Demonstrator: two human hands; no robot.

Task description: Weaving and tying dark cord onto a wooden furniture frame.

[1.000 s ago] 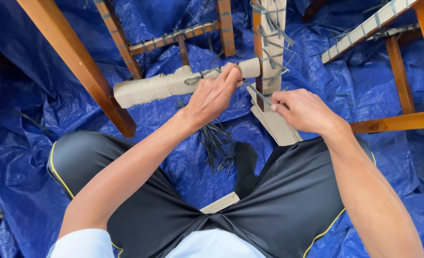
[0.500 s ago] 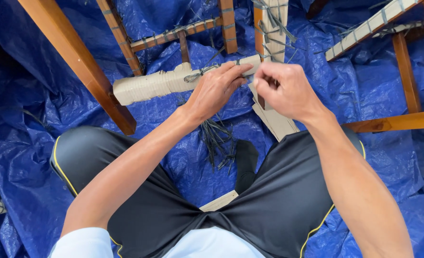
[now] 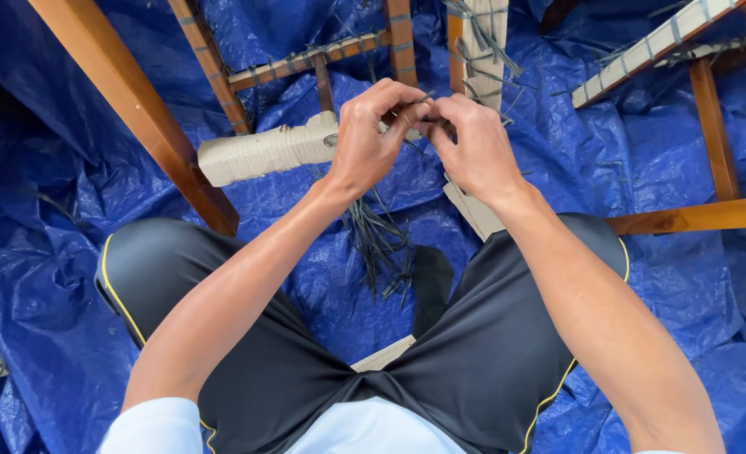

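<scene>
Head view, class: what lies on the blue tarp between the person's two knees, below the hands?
In the head view, a loose bundle of dark ties lies on the tarp there, with a black strip beside it, below both hands.

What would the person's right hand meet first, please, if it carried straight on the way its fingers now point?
Most likely the left hand: the right hand points leftward, fingertips already meeting it over the pale wrapped bar. Depth is unclear.

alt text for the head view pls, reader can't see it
Both hands, left hand and right hand, meet fingertip to fingertip on a thin dark tie at a pale carved wooden rail. The person sits on a blue tarp, a bundle of dark ties between the knees, wooden frames around.
</scene>
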